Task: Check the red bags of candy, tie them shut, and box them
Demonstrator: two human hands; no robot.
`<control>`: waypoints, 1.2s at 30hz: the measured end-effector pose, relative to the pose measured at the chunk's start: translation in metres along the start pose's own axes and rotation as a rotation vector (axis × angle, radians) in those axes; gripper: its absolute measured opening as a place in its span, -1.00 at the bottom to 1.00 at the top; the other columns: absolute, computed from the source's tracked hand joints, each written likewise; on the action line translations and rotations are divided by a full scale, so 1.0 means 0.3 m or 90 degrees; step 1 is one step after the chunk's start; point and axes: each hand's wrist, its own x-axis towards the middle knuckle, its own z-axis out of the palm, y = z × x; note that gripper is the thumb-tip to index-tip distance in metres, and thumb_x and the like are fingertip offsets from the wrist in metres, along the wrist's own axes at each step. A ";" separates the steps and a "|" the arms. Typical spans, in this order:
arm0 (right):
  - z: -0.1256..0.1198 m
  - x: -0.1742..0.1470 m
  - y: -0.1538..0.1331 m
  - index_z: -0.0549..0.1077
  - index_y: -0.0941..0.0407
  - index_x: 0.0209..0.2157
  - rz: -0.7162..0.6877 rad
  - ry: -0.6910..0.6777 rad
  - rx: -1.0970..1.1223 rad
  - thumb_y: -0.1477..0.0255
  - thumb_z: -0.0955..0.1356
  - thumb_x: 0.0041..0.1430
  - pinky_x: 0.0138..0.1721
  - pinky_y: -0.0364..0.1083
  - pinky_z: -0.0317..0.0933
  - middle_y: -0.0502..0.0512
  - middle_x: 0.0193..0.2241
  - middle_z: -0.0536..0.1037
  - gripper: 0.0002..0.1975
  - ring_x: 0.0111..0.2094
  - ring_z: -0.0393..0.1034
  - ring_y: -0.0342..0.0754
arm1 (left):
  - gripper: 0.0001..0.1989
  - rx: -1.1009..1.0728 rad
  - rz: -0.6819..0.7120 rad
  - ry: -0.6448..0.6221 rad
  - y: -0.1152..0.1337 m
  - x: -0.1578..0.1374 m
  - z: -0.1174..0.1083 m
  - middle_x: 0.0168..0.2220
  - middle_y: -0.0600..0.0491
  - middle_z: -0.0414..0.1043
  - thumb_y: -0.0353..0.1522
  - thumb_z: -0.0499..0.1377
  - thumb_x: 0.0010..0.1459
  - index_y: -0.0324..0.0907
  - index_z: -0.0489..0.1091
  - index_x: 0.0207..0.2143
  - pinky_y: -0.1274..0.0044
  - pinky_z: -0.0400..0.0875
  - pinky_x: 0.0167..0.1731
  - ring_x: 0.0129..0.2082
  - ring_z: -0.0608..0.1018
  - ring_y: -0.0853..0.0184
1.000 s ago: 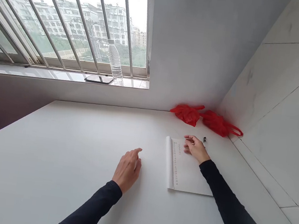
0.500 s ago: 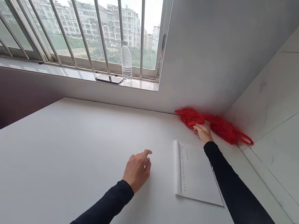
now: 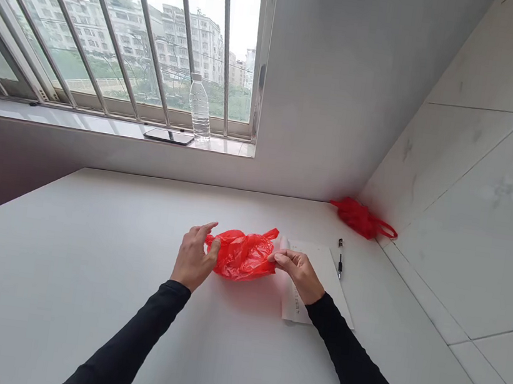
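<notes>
A crumpled red plastic bag (image 3: 242, 254) is in front of me, over the white table. My right hand (image 3: 298, 274) pinches its right end between thumb and fingers. At the bag's left end is my left hand (image 3: 196, 256), with thumb and index finger apart around the bag's edge; whether the thumb touches the plastic is hard to tell. Partly behind my right hand lies an open notebook (image 3: 322, 265) with small printed marks on its page. Its left edge is partly covered by the bag and hand.
A second red plastic bag (image 3: 359, 218) lies in the far right corner against the wall. Right of the notebook is a black pen (image 3: 340, 260). On the windowsill stand a clear water bottle (image 3: 200, 109) and, lying flat, a dark phone (image 3: 169, 136). The white table (image 3: 89, 245) meets walls behind and right.
My right hand has brought one red bag from the back corner toward the middle. My left hand has come to its left end. The pen is now uncovered, and the view has turned slightly right.
</notes>
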 end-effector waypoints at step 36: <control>0.074 -0.084 0.022 0.44 -0.03 0.08 -0.119 0.127 -0.307 0.22 0.38 0.23 0.04 0.09 0.21 -0.01 -0.43 0.45 -0.60 -0.24 0.34 0.06 | -0.78 -0.069 0.181 -0.288 0.099 -0.021 -0.056 -0.11 0.04 0.51 -0.12 0.19 0.20 -0.03 0.51 -0.24 0.38 0.42 -0.06 -0.10 0.52 0.20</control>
